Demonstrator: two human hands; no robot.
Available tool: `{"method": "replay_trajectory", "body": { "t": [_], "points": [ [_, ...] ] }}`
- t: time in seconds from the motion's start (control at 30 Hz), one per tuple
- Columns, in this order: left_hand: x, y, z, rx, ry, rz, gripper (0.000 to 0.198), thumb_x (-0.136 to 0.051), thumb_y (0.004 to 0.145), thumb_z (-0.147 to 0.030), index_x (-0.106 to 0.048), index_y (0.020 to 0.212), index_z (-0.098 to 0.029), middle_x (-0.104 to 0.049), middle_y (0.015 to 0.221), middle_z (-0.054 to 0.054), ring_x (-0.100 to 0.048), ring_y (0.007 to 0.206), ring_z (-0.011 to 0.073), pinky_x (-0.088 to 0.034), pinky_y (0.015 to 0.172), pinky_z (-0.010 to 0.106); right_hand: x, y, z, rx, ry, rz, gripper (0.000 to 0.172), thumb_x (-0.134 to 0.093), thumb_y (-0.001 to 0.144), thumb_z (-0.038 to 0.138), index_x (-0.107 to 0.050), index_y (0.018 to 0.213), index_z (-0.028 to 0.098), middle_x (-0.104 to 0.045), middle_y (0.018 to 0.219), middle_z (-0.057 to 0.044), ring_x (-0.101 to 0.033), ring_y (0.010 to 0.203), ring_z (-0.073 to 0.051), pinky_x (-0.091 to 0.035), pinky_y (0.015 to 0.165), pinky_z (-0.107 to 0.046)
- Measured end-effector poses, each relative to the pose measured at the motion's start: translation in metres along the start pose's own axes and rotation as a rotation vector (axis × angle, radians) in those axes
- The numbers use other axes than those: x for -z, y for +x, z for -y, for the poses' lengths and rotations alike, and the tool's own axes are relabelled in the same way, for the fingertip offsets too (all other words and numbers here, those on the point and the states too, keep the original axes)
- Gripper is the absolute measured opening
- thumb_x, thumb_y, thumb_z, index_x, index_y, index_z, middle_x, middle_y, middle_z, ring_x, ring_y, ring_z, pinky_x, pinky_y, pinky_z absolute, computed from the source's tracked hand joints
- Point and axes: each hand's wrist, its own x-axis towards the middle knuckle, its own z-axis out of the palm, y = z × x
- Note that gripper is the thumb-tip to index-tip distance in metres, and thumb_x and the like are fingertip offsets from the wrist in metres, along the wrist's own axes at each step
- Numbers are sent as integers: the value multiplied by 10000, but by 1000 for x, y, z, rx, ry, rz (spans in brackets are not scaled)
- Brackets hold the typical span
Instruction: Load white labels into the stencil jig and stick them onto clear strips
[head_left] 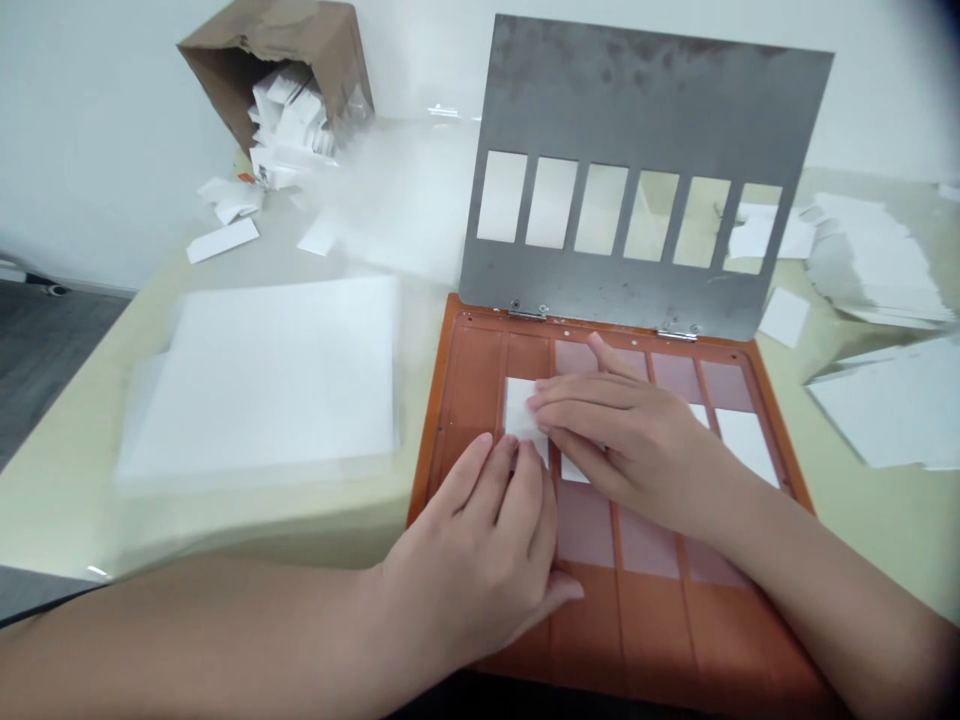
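Loosely bent, the fingers of my left hand (484, 545) and right hand (637, 425) rest their tips at a card (519, 405); whether they pinch it, I can't tell. It's plain white, straight-edged, partly covered, lying in the orange tray (471, 380), before the raised grey metal plate (637, 110).

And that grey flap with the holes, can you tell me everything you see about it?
The grey flap is a flat plate that looks like metal, with darker smudges near its top edge. Six tall rectangular holes run across it in a row, and you can see through them. Two small hinges join its bottom edge to the orange tray. It stands raised at the tray's far side. The left hand and right hand aren't touching it.
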Motion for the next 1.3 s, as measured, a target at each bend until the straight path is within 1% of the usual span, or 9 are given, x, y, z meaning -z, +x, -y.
{"method": "replay_trajectory", "body": {
  "t": [0.3,0.53,0.67,0.8,0.97,1.2,1.3],
  "points": [
    [2,0,0,4,15,24,605,-501,948,-557,-655,1198,-28,-710,1208,175,-671,1116,306,-442,1034,424,-1,-1,-2,49,22,-34,240,-502,899,37,-679,923,196,-761,950,-25,-722,981,-168,-239,1249,-512],
    [0,-1,0,12,14,12,620,-504,945,-559,-654,1195,-12,-712,1200,185,-672,1105,316,-441,996,425,0,1,-2,70,0,-12,222,-489,898,24,-655,911,171,-763,995,-58,-726,988,-183,-277,1238,-505],
    [-1,-1,0,13,7,3,620,-505,945,-557,-658,1196,-11,-717,1195,179,-671,1104,315,-432,998,428,1,0,-2,65,-11,0,223,-486,904,29,-653,920,176,-760,1016,-59,-724,997,-187,-288,1232,-519],
    [-1,0,0,9,8,4,614,-509,943,-559,-664,1189,-19,-718,1194,178,-670,1101,311,-429,993,430,1,0,-3,64,-7,13,240,-481,904,35,-666,928,186,-759,999,-50,-723,997,-189,-288,1230,-531],
    [-1,0,0,8,19,7,597,-490,950,-555,-672,1182,-36,-718,1198,168,-665,1103,302,-424,1002,426,2,0,-3,91,-42,29,304,-459,883,5,-688,956,190,-758,992,-50,-712,1035,-203,-323,1217,-533],
    [0,0,1,3,12,11,614,-532,926,-571,-669,1176,-27,-721,1190,172,-669,1095,307,-414,1000,435,1,-2,-6,83,-13,21,313,-468,896,18,-705,978,206,-758,1005,-39,-701,1065,-210,-274,1224,-586],
    [1,0,0,2,12,7,617,-536,924,-570,-666,1176,-22,-723,1182,174,-672,1088,306,-410,1000,436,1,-1,-6,103,-26,9,298,-462,909,23,-698,978,192,-760,993,-49,-712,1038,-209,-283,1217,-593]
  ]
}}
